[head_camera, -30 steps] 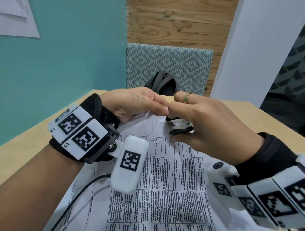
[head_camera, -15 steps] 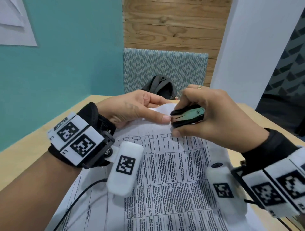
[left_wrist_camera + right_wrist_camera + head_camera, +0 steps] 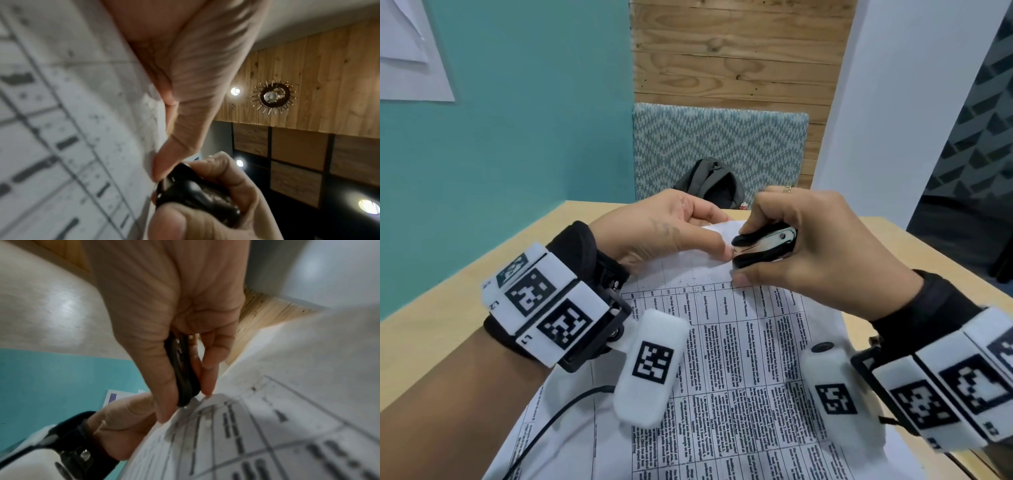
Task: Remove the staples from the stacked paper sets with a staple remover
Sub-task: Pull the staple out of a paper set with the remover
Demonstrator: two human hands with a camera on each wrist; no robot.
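A stapled paper set [image 3: 739, 342] printed with a table lies on the wooden table and curls up at its far end. My left hand [image 3: 720, 236] pinches that far corner, thumb on top and fingers beneath. My right hand [image 3: 743, 253] grips a black and silver staple remover [image 3: 767, 245], squeezed between thumb and fingers. Its nose touches the paper's corner right beside my left thumb. The right wrist view shows the staple remover [image 3: 183, 369] tip against the paper [image 3: 287, 402] edge. The staple itself is hidden.
The wooden table [image 3: 465, 308] runs along a teal wall on the left. A black backpack [image 3: 709, 181] rests on a patterned chair [image 3: 722, 137] beyond the far edge. A black cable [image 3: 544, 428] crosses the paper near my left forearm.
My right hand has lifted and turned the staple remover, bringing its nose level against the paper corner by my left thumb. The left hand has kept its pinch on the paper.
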